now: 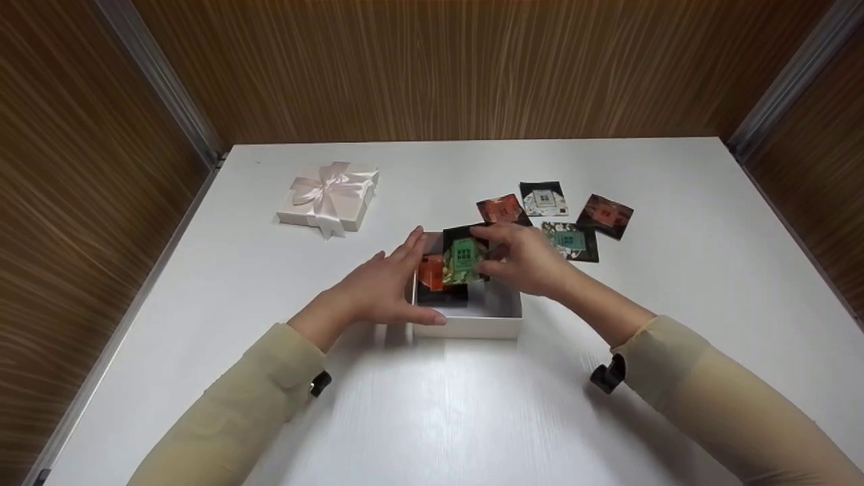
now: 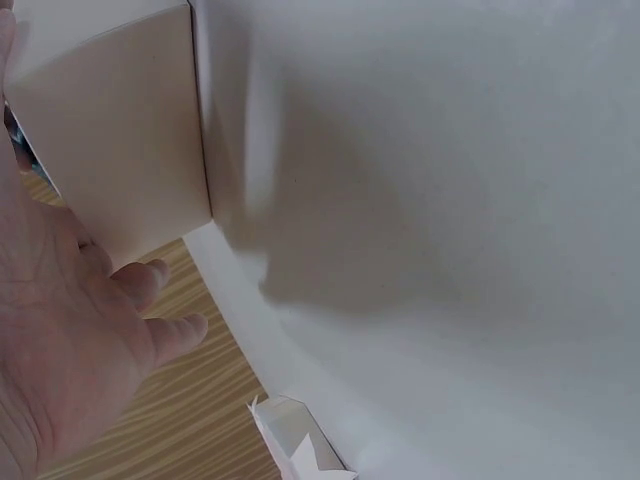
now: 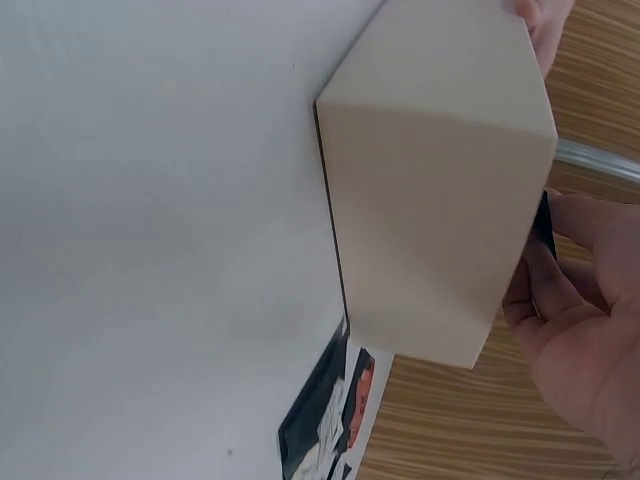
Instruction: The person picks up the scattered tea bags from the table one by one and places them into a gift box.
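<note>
An open white box (image 1: 467, 328) stands on the white table. My left hand (image 1: 378, 287) is at its left side, fingers straight toward the back corner and thumb over the front rim; in the left wrist view, this hand (image 2: 75, 330) lies along the box wall (image 2: 120, 130). Between thumb and fingers, my right hand (image 1: 530, 260) pinches a black-and-green sachet (image 1: 463, 256) over the box. Under it, inside the box, show an orange sachet (image 1: 430, 271) and a dark one (image 1: 442, 295). From the right wrist, only the sachet's dark edge (image 3: 544, 225) shows beyond the wall.
Behind the right hand lie several loose sachets: a red one (image 1: 503, 210), a white-and-black one (image 1: 544, 199), a dark red one (image 1: 605, 215) and a teal one (image 1: 572, 241). At the back left sits a closed gift box (image 1: 347, 212) with a pink ribbon bow.
</note>
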Available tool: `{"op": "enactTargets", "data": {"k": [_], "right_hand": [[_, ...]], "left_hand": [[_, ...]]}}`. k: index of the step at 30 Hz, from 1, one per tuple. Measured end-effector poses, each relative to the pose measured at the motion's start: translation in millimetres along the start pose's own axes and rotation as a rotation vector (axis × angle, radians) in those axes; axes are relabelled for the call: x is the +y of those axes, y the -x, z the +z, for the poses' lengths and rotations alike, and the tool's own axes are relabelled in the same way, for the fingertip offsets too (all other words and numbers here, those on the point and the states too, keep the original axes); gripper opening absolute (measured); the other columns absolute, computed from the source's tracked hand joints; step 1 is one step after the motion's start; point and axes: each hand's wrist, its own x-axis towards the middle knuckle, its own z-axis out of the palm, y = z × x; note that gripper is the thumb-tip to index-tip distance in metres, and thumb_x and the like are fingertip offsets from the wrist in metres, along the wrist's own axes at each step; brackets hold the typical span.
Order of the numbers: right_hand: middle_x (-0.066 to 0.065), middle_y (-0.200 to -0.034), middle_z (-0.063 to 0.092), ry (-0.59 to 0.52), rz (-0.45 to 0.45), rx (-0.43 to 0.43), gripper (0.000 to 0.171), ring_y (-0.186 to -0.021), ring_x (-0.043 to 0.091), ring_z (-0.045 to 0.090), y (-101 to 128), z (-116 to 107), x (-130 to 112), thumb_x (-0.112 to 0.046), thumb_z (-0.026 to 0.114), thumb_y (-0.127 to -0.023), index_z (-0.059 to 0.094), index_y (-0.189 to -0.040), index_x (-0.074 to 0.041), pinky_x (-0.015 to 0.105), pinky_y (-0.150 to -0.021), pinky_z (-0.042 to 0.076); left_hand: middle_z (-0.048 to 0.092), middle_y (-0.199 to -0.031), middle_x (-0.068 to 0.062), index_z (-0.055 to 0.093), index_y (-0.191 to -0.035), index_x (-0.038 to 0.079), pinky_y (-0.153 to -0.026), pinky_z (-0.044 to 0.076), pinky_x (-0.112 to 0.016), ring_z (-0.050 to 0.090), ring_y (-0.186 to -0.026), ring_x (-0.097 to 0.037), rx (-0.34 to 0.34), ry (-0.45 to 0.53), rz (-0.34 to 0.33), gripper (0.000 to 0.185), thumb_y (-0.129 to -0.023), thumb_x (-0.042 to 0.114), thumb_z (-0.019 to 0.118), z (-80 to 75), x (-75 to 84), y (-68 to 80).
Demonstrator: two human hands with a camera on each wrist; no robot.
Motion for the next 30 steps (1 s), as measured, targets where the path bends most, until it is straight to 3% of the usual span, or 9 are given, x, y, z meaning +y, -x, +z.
{"op": "enactTargets", "data": {"k": [8, 14, 18, 30], "right_hand": [[0.023, -0.132, 0.069, 0.045, -0.036, -0.032, 0.06, -0.1, 0.03, 0.076, -8.3, 17.2, 0.1, -0.007, 0.083, -0.091, 0.06, -0.146, 0.006, 0.041, -0.089, 0.063], [0.023, -0.125, 0.07, 0.197, -0.108, -0.05, 0.061, -0.097, 0.029, 0.072, -9.8, 27.8, 2.0, -0.008, 0.083, -0.091, 0.06, -0.145, 0.008, 0.041, -0.085, 0.061], [0.024, -0.121, 0.069, 0.285, -0.149, -0.043, 0.062, -0.102, 0.034, 0.068, -10.7, 31.9, 2.1, -0.014, 0.084, -0.092, 0.06, -0.144, 0.009, 0.046, -0.09, 0.059], [0.022, -0.13, 0.068, 0.426, -0.074, -0.124, 0.062, -0.114, 0.038, 0.068, -18.7, 38.1, -0.5, -0.032, 0.082, -0.096, 0.064, -0.145, 0.0, 0.052, -0.098, 0.057]], "left_hand": [[-0.01, -0.178, -0.002, -0.005, -0.171, 0.014, -0.128, 0.019, -0.057, 0.027, -0.158, -0.029, 0.004, -0.015, 0.006, 0.144, -0.073, 0.098, 0.058, 1.1, -1.5, -0.8], [-0.013, -0.177, 0.001, -0.004, -0.171, 0.012, -0.128, 0.019, -0.057, 0.03, -0.157, -0.028, -0.01, -0.026, 0.007, 0.142, -0.075, 0.096, 0.06, -0.2, 0.2, -0.4], [-0.012, -0.177, 0.0, -0.004, -0.171, 0.011, -0.128, 0.02, -0.056, 0.03, -0.157, -0.029, -0.006, -0.035, 0.004, 0.144, -0.075, 0.096, 0.06, -0.5, 0.9, -0.6], [-0.008, -0.178, -0.005, -0.003, -0.171, 0.008, -0.127, 0.023, -0.059, 0.037, -0.153, -0.036, 0.008, -0.038, 0.015, 0.143, -0.076, 0.094, 0.061, 0.4, -0.8, -0.3]]}}
